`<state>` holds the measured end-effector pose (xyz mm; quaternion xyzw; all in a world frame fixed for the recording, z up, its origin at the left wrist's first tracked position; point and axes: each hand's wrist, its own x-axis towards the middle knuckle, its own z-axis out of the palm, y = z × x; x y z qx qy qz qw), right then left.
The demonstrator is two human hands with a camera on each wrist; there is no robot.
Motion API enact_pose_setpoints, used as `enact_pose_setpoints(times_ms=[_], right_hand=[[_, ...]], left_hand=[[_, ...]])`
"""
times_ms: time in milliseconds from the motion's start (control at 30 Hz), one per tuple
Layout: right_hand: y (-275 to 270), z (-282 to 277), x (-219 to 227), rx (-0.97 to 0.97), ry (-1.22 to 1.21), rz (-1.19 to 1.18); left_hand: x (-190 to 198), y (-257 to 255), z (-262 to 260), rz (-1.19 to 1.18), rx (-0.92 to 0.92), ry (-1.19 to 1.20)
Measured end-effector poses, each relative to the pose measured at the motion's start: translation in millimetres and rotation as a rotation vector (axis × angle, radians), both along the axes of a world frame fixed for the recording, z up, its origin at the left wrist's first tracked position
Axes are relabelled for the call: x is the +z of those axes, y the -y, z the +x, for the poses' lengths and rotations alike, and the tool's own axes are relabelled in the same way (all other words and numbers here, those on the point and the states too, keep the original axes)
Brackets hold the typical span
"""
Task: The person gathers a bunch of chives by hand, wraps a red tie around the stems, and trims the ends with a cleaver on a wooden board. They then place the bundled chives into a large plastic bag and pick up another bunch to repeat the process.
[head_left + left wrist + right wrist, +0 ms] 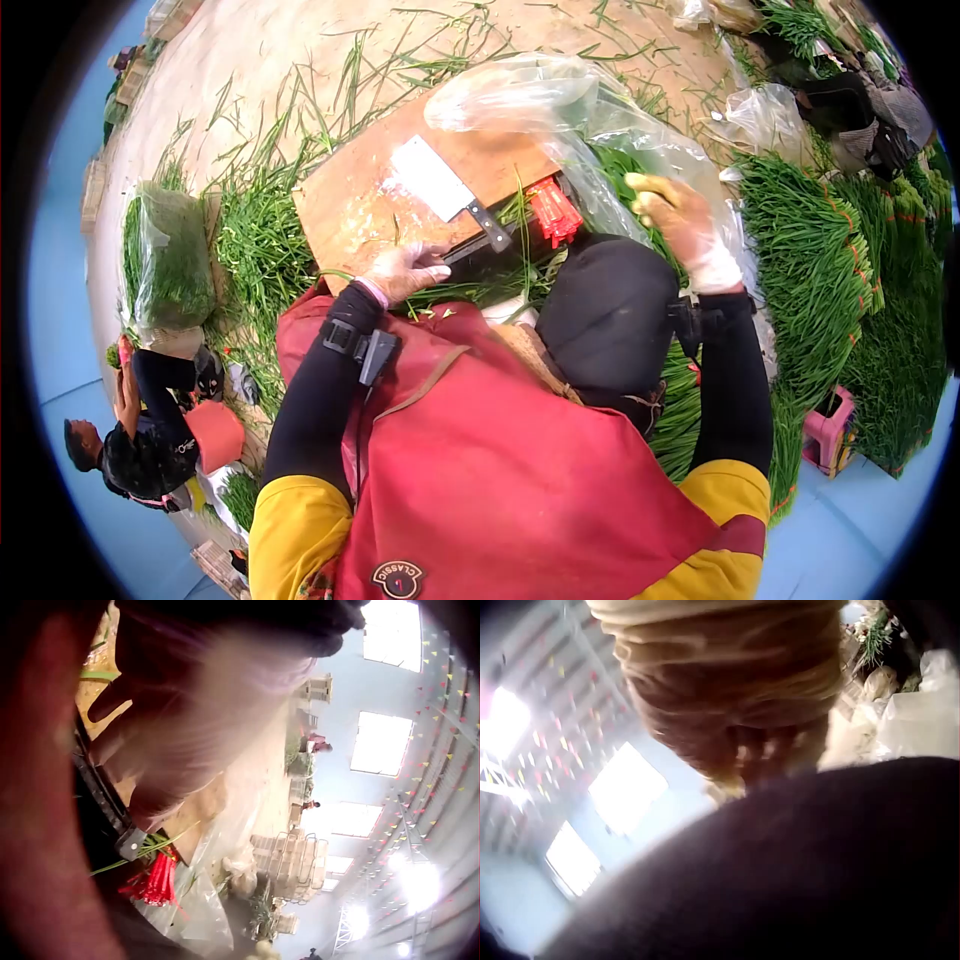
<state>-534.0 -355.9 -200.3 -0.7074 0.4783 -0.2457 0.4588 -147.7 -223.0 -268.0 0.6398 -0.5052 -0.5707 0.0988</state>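
At the near edge of a wooden board (pixel 330 205), my left hand (pixel 405 272) rests with its fingertips against the dark rim; the left wrist view shows this hand (pixel 176 727) with bent, spread fingers and no object in it. A cleaver (pixel 435 178) lies flat on the board, its black handle towards me, just beyond the left hand. My gloved right hand (pixel 685 225) is raised at the right over a clear plastic bag (pixel 590 105) and green stalks. Its fingers are curled, and no held thing shows; in the right wrist view the hand (pixel 735 697) is largely dark.
Red ties (pixel 553 210) sit in a dark holder at the board's right corner. Bundled green stalks (pixel 800 270) lie at the right, near a pink stool (pixel 830 430). Loose stalks (pixel 262 235) and a bagged bundle (pixel 168 258) are at the left, where another person (pixel 150 450) sits.
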Motion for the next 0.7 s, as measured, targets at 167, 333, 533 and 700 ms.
enact_pose_setpoints(times_ms=[167,333,533,700], right_hand=[[33.0,8.0,-12.8,0.232,-0.102,0.027],[41.7,-67.2,-65.4,-0.115,-0.350,0.331],[39.3,-51.6,-68.8,-0.079,-0.117,0.517],[71.6,15.8,-30.7,0.356,-0.386,0.198]], left_hand=[[-42.2,-11.7,5.5,-0.024,-0.017,-0.120],[-56.4,-15.0,12.6,0.052,0.050,-0.100],[-48.3,-6.7,10.7,0.058,0.018,-0.014],[-46.2,-0.1,5.4,0.063,0.024,-0.014]])
